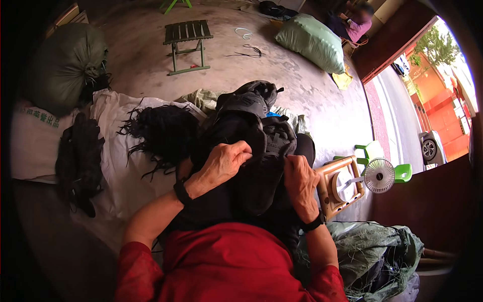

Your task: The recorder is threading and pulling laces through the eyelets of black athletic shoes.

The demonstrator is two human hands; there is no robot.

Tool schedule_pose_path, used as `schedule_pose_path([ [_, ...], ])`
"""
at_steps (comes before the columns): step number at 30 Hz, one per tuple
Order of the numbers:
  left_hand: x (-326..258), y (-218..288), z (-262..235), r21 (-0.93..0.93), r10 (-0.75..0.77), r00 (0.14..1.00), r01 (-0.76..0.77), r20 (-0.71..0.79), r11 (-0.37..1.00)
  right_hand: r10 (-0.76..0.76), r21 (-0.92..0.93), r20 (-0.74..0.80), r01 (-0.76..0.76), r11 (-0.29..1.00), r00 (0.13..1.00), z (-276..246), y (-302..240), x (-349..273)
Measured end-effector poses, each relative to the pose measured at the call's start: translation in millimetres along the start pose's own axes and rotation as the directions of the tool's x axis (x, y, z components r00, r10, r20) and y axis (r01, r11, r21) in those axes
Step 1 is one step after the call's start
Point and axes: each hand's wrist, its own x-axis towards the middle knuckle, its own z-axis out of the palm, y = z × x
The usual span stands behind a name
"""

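A black fabric bag (245, 106), seemingly a backpack with padded straps, lies across my knees. Its dark folds blend with my dark trousers, so the edges are hard to make out. My left hand (221, 166) is closed in a pinch at the bag's left side, knuckles up. At the opposite side, my right hand (301, 183) grips its edge between thumb and fingers. Between my hands a long padded black flap (257, 189) with a rounded end hangs toward me. Both wrists wear black bands.
Black straps or strips form one pile (166, 130) on white sheeting and another (80, 161) farther left. A stuffed green sack (65, 65) and folding stool (188, 38) stand beyond. At right are a small fan (379, 175) and bamboo stool (327, 196). Another person (357, 25) sits far right.
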Motion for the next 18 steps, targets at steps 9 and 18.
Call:
schedule_pose_path([
  [9, 18, 11, -4, 0.077, -0.074, 0.989, 0.084, -0.129, 0.994, 0.340, 0.670, 0.569, -0.662, 0.336, 0.749, -16, 5, 10],
  [18, 29, 21, 7, 0.289, -0.047, 0.989, 0.086, -0.139, 0.954, 0.355, 0.662, 0.573, -0.672, 0.332, 0.739, -14, 8, 6],
])
